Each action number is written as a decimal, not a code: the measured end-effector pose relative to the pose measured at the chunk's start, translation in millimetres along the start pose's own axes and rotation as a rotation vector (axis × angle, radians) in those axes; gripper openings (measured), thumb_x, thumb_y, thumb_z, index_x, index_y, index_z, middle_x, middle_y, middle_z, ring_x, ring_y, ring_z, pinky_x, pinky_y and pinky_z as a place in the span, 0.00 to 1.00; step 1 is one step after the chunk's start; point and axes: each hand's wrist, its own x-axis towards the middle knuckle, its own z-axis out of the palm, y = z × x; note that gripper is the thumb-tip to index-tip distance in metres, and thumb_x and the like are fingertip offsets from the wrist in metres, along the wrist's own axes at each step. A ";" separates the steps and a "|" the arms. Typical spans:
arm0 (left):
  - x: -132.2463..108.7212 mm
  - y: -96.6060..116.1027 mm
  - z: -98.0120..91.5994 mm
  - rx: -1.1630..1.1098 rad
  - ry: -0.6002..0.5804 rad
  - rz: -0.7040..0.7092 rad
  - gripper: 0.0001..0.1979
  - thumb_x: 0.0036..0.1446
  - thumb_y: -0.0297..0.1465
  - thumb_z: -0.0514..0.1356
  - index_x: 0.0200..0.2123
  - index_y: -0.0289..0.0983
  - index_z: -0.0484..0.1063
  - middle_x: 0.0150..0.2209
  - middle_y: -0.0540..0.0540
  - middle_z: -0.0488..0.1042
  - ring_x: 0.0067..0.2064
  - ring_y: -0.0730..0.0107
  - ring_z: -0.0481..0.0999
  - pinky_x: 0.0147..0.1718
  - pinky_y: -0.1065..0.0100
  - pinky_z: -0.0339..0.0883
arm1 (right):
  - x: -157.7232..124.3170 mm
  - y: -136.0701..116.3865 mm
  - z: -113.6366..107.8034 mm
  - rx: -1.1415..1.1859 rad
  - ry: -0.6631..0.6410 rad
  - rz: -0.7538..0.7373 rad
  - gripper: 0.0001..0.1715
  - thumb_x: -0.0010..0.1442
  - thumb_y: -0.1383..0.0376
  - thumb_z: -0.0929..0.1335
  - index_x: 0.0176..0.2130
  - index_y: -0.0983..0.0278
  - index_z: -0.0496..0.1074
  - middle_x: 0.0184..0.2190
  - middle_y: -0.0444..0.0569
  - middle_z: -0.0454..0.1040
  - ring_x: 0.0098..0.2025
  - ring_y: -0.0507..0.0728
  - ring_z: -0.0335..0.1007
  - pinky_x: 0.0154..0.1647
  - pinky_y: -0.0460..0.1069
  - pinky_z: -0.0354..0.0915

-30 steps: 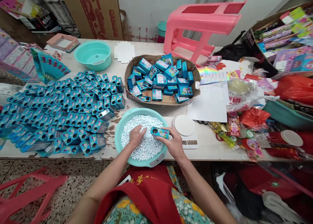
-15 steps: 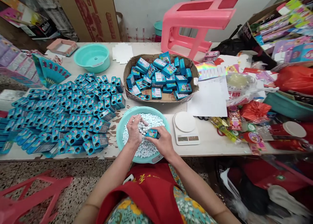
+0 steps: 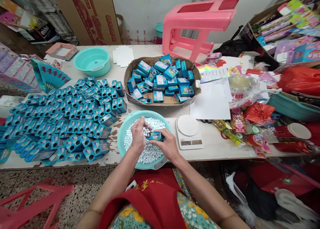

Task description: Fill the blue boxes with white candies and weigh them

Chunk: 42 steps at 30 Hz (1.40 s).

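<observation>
My right hand (image 3: 170, 145) grips a small blue candy box (image 3: 155, 135) over a turquoise basin (image 3: 122, 139). White candies (image 3: 151, 154) fill much of that basin. Curled beside the box's open end, my left hand (image 3: 138, 132) is closed around some of the same white candies, a few showing between fingers and thumb. To the left, many blue boxes with round dark holes in their tops (image 3: 85, 107) stand close together in rows. Behind the basin, a low cut-down carton (image 3: 130, 99) contains a jumble of more blue boxes.
A white kitchen scale (image 3: 188, 125) sits right of the basin. White paper (image 3: 212, 102) lies behind it. An upturned pink stool (image 3: 200, 19) rests at the back, near another turquoise basin (image 3: 92, 61) on the left. Packaged sweets and bags crowd the right side.
My left hand has closed more tightly round the candies and tipped towards the box's opening. The box stays in my right hand. The view has shifted slightly.
</observation>
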 end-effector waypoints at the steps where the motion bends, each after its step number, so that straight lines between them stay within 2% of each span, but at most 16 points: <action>1: -0.6 0.6 1.2 0.011 0.002 -0.007 0.17 0.52 0.41 0.61 0.21 0.36 0.64 0.18 0.53 0.63 0.22 0.74 0.69 0.26 0.70 0.64 | 0.2 0.0 -0.1 0.005 -0.001 0.004 0.22 0.45 0.58 0.77 0.41 0.59 0.74 0.37 0.47 0.73 0.42 0.59 0.70 0.45 0.54 0.66; 7: -1.3 0.9 9.4 0.051 0.030 0.099 0.13 0.52 0.39 0.62 0.25 0.36 0.65 0.22 0.52 0.66 0.24 0.76 0.69 0.26 0.73 0.64 | 2.2 -2.8 -0.7 0.042 0.015 -0.015 0.23 0.46 0.59 0.76 0.43 0.58 0.74 0.39 0.47 0.73 0.44 0.59 0.69 0.47 0.54 0.65; 12: 5.1 -4.6 10.6 0.069 0.070 0.080 0.16 0.53 0.40 0.61 0.22 0.36 0.61 0.18 0.55 0.61 0.19 0.78 0.63 0.21 0.74 0.61 | 9.1 -2.7 2.8 0.031 0.023 -0.002 0.20 0.47 0.59 0.76 0.41 0.59 0.75 0.37 0.48 0.73 0.42 0.59 0.69 0.45 0.54 0.65; 16: 7.0 -2.8 9.9 0.069 0.077 0.143 0.17 0.54 0.41 0.60 0.23 0.37 0.60 0.19 0.55 0.61 0.21 0.78 0.66 0.24 0.74 0.62 | 11.5 0.0 5.9 0.069 0.018 -0.038 0.21 0.47 0.60 0.76 0.42 0.58 0.74 0.38 0.47 0.73 0.43 0.58 0.69 0.47 0.53 0.65; 19: 7.4 -0.6 9.9 0.095 0.124 0.128 0.18 0.53 0.42 0.60 0.22 0.36 0.61 0.19 0.54 0.61 0.20 0.78 0.65 0.22 0.74 0.61 | 11.4 3.7 8.6 0.113 0.020 -0.015 0.20 0.46 0.60 0.76 0.41 0.58 0.75 0.37 0.47 0.73 0.42 0.58 0.69 0.45 0.54 0.65; 23: 6.8 3.5 11.2 0.051 0.100 0.148 0.17 0.53 0.42 0.60 0.23 0.37 0.60 0.18 0.55 0.59 0.20 0.79 0.63 0.19 0.75 0.59 | 11.1 6.2 8.5 0.184 0.044 -0.022 0.21 0.46 0.61 0.76 0.42 0.58 0.74 0.38 0.47 0.72 0.42 0.58 0.69 0.47 0.54 0.65; 29: 10.4 4.1 15.6 0.066 0.078 0.077 0.17 0.53 0.43 0.61 0.24 0.36 0.63 0.17 0.56 0.57 0.16 0.82 0.56 0.13 0.78 0.48 | 16.0 13.3 8.1 0.231 0.066 0.028 0.20 0.46 0.59 0.76 0.41 0.58 0.75 0.38 0.46 0.72 0.42 0.58 0.70 0.47 0.54 0.66; 32: 14.7 7.9 17.8 0.015 0.033 0.007 0.17 0.51 0.42 0.63 0.24 0.36 0.63 0.18 0.56 0.57 0.16 0.84 0.55 0.13 0.78 0.46 | 16.9 15.8 2.9 0.257 0.068 0.025 0.21 0.45 0.59 0.77 0.40 0.58 0.75 0.38 0.46 0.72 0.43 0.57 0.70 0.47 0.53 0.66; 35: 22.9 9.4 11.5 0.030 0.042 0.044 0.17 0.52 0.42 0.62 0.24 0.36 0.63 0.18 0.55 0.56 0.16 0.83 0.54 0.13 0.78 0.45 | 18.0 17.9 -7.7 0.282 0.046 0.007 0.24 0.44 0.59 0.77 0.42 0.58 0.74 0.39 0.47 0.71 0.45 0.58 0.69 0.49 0.53 0.65; 37: 31.8 3.9 -2.8 0.195 0.065 0.094 0.17 0.54 0.44 0.59 0.24 0.37 0.64 0.18 0.54 0.58 0.17 0.80 0.57 0.15 0.77 0.50 | 21.3 21.7 -15.1 0.293 0.049 0.025 0.25 0.43 0.59 0.77 0.42 0.57 0.74 0.40 0.47 0.71 0.46 0.58 0.69 0.50 0.54 0.65; 38: 37.1 -0.8 -12.9 0.348 0.051 0.096 0.17 0.53 0.45 0.58 0.25 0.38 0.66 0.18 0.53 0.61 0.19 0.77 0.61 0.17 0.75 0.54 | 24.0 24.3 -18.4 0.295 0.058 0.043 0.25 0.43 0.58 0.77 0.42 0.57 0.74 0.41 0.47 0.71 0.46 0.58 0.69 0.49 0.54 0.66; 40: 48.2 -11.3 -35.5 0.740 -0.019 0.073 0.15 0.48 0.45 0.61 0.27 0.38 0.70 0.25 0.47 0.70 0.28 0.67 0.70 0.25 0.70 0.63 | 30.6 29.7 -24.6 0.297 0.071 0.070 0.24 0.43 0.58 0.77 0.42 0.57 0.74 0.40 0.47 0.71 0.45 0.59 0.69 0.49 0.54 0.66; 42: 59.8 -18.2 -53.4 1.080 -0.084 0.092 0.15 0.45 0.44 0.63 0.31 0.39 0.74 0.35 0.43 0.75 0.40 0.57 0.73 0.37 0.62 0.67 | 37.9 34.2 -30.3 0.305 0.061 0.067 0.24 0.44 0.59 0.77 0.42 0.57 0.74 0.41 0.48 0.71 0.46 0.59 0.69 0.49 0.55 0.66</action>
